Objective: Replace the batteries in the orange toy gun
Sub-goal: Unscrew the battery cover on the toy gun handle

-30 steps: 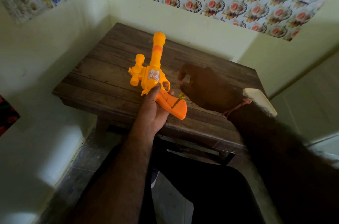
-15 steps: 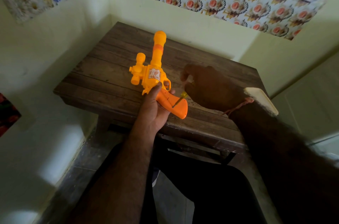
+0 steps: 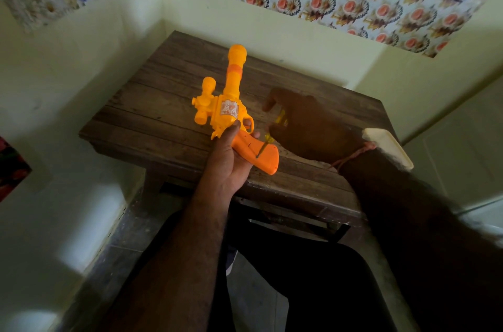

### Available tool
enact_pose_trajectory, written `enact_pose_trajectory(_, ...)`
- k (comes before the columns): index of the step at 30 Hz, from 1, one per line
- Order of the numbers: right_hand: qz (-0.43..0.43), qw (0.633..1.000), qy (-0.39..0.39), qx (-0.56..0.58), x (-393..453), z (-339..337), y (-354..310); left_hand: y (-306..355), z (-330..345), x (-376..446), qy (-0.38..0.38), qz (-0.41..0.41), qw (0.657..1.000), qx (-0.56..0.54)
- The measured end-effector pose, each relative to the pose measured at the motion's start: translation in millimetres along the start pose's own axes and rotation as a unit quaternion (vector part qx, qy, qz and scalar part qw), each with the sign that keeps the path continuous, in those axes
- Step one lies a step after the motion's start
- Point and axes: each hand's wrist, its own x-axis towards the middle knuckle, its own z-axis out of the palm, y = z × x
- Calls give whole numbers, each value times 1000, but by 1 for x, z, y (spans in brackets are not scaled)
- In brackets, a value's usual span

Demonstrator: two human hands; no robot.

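Head view: little has changed over the last second. The left hand (image 3: 231,160) still grips the toy gun (image 3: 234,111) by its darker orange handle (image 3: 255,150), held above the near edge of the wooden table (image 3: 152,103), barrel pointing away toward the wall. The gun sits a touch higher and more upright in the frame than a second ago. The left thumb lies along the body of the gun, a fingertip shows through the trigger guard, and the remaining fingers curl under the handle.

The right hand (image 3: 307,125), deep in shadow, stays closed around the yellow grip of a screwdriver (image 3: 268,138). Its index finger is lifted and partly straightened; the other fingers are too dark to make out. The thin metal shaft slants down and left, its tip meeting the side of the handle near the butt, as in the earlier frames. A reddish thread (image 3: 351,156) circles the right wrist. A pale, flat object (image 3: 392,149) lies at the table's right corner.
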Motion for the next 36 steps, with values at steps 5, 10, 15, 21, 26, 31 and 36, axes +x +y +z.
enact_pose_trajectory(5,-16,1000,-1,-19,-2,1,-3,0,0,0,-16,7,1000,21)
enact_pose_trajectory(10,-11,997,-10,-72,1,-2,-3,1,0,-2,-9,5,1000,13)
enact_pose_trajectory(15,-6,999,-31,-44,-2,-6,-4,1,2,-3,-13,8,1000,24)
enact_pose_trajectory(21,1,996,-33,-82,0,-6,-1,0,0,-1,-16,10,1000,21)
enact_pose_trajectory(26,-13,998,-50,-27,-1,-9,-3,1,1,-2,-27,10,999,15)
enact_pose_trajectory(31,-21,998,-51,-42,0,-7,-1,0,-2,0,-21,9,1000,14)
enact_pose_trajectory(36,-5,997,-51,-52,1,-8,0,0,-2,0,-12,10,1000,18)
